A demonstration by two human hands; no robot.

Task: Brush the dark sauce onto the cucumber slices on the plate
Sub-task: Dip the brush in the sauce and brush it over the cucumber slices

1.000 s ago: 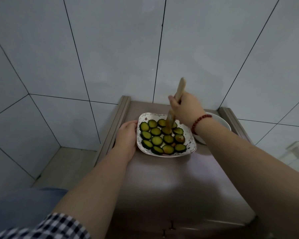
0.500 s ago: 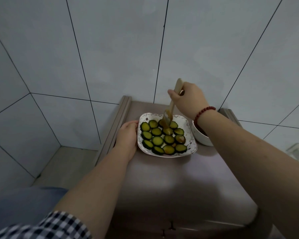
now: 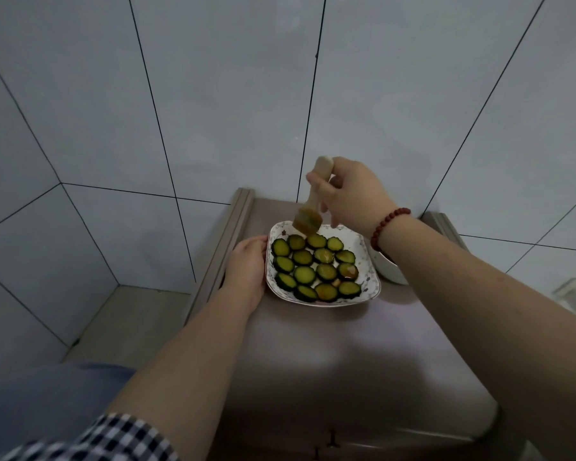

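Cucumber slices (image 3: 316,268) lie in rows on a white square plate (image 3: 368,287) with a patterned rim, set toward the far end of a narrow grey-brown table (image 3: 330,344) pushed against a tiled wall (image 3: 213,94). The slices are green with dark skins. Several toward the right and near side carry a brownish glaze of dark sauce (image 3: 350,270), while those on the left look plain green.

The person's right hand (image 3: 353,194) is closed around the pale wooden handle of a brush (image 3: 315,201), with the thumb and fingers wrapped about its upper half and the handle's tip poking out above them. The brush tilts slightly, handle up and bristles down. Its bristles are wet and brown, and they hang at the far edge of the plate, just over the back row of slices; whether they touch a slice I cannot tell. A string of dark red beads (image 3: 388,224) circles the right wrist.

The left hand (image 3: 248,264) rests on the table against the plate's left rim, fingers curled along the edge and gripping it lightly, thumb at the top corner.

Beside the plate on the right, partly hidden under the right forearm, sits a white bowl (image 3: 389,271); what it holds cannot be seen. A raised rail (image 3: 220,257) runs along the table's left side. At the bottom left a black-and-white checked sleeve (image 3: 113,437) shows. A white object at the far right edge is too unclear to name.
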